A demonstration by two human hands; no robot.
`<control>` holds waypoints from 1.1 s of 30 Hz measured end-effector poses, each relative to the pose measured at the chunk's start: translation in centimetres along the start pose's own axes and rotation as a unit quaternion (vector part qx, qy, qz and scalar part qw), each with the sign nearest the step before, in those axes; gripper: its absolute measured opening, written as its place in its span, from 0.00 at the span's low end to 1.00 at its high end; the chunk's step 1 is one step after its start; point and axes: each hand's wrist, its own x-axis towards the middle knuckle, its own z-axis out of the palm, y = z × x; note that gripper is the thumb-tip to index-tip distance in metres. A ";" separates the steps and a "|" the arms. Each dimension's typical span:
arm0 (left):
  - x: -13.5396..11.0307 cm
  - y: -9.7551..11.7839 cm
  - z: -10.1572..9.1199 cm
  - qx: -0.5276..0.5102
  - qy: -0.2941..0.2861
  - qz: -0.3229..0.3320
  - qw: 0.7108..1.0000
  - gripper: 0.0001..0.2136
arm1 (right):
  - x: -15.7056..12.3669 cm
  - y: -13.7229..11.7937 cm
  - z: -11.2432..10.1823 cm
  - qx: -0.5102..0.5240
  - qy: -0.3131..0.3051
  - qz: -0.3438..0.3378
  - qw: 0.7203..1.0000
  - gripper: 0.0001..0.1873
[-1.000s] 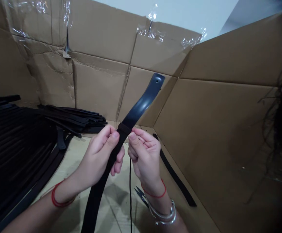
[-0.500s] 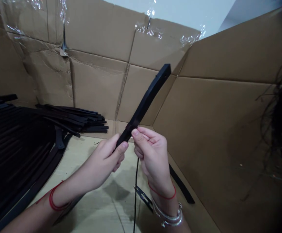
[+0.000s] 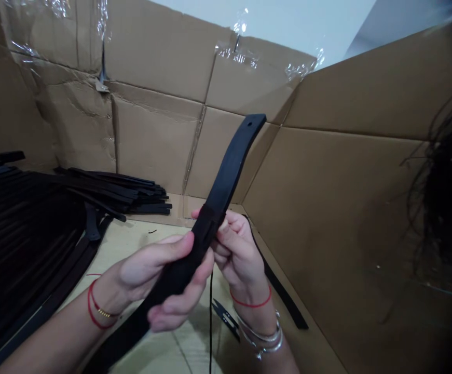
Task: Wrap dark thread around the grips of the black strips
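Observation:
A long black strap (image 3: 231, 161) slants up in front of me, with a small hole near its far tip. Its lower part looks wrapped in dark fabric, which starts at a thicker band around the middle. My left hand (image 3: 138, 272) grips the strap below that band, thumb on top and fingers underneath. At the band's right edge, my right hand (image 3: 241, 254) pinches with thumb and fingers, some of them hidden behind the strap. A thin black cord (image 3: 210, 322) hangs down beneath the right hand. Below that hand lies a pair of dark thread snips (image 3: 226, 318).
Many black straps (image 3: 23, 223) are piled on the left, with another bundle (image 3: 124, 192) behind. One more strap (image 3: 288, 298) lies along the right cardboard wall (image 3: 346, 208). Taped cardboard (image 3: 155, 124) rises at the back. Dark strands (image 3: 451, 197) hang at far right.
The strap has turned from its narrow edge to its flat face, and its tip has dropped slightly left. My left hand has rolled palm-up around it; the right hand stays at the band.

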 end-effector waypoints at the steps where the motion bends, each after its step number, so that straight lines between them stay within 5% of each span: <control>1: 0.1 0.0 0.1 0.073 0.065 0.012 0.995 0.21 | 0.1 0.1 0.1 -0.010 0.033 -0.012 0.999 0.12; 3: 0.4 0.0 0.6 0.271 0.249 0.063 0.928 0.19 | 0.2 0.4 0.5 -0.029 0.112 -0.034 0.993 0.11; 5: 0.7 -0.2 1.0 0.460 0.398 0.108 0.786 0.17 | 0.3 0.8 1.0 -0.037 0.167 -0.049 0.984 0.10; 7: 1.0 -0.5 1.1 0.590 0.463 0.124 0.650 0.12 | 0.3 1.2 1.4 -0.038 0.188 -0.055 0.980 0.11; 9: 1.2 -0.7 0.9 0.646 0.469 0.132 0.587 0.09 | 0.4 1.6 1.6 -0.039 0.194 -0.060 0.978 0.10; 11: 1.1 -0.8 0.7 0.633 0.464 0.145 0.603 0.09 | 0.5 1.8 1.7 -0.035 0.203 -0.069 0.976 0.09; 18: 0.7 0.2 1.5 0.348 0.398 0.194 0.826 0.12 | 0.5 2.1 1.4 -0.050 0.210 -0.128 0.968 0.07; 21: 0.3 0.8 1.3 0.182 0.305 0.172 0.919 0.11 | 0.3 1.8 1.2 -0.018 0.168 -0.125 0.978 0.06; 24: 0.0 0.9 0.3 0.038 0.150 0.106 0.982 0.13 | 0.0 1.1 1.1 -0.017 0.108 -0.063 0.992 0.10; 27: 0.1 0.8 -0.4 0.008 0.085 0.028 0.996 0.18 | -0.3 0.6 1.1 -0.059 0.083 -0.028 0.994 0.13; 29: 0.3 0.7 -0.3 0.123 0.174 0.033 0.977 0.22 | -0.3 0.6 1.2 -0.079 0.121 -0.048 0.988 0.11; 33: 0.2 0.8 1.0 0.410 0.376 0.105 0.824 0.16 | 0.2 0.8 1.1 -0.084 0.164 -0.050 0.982 0.10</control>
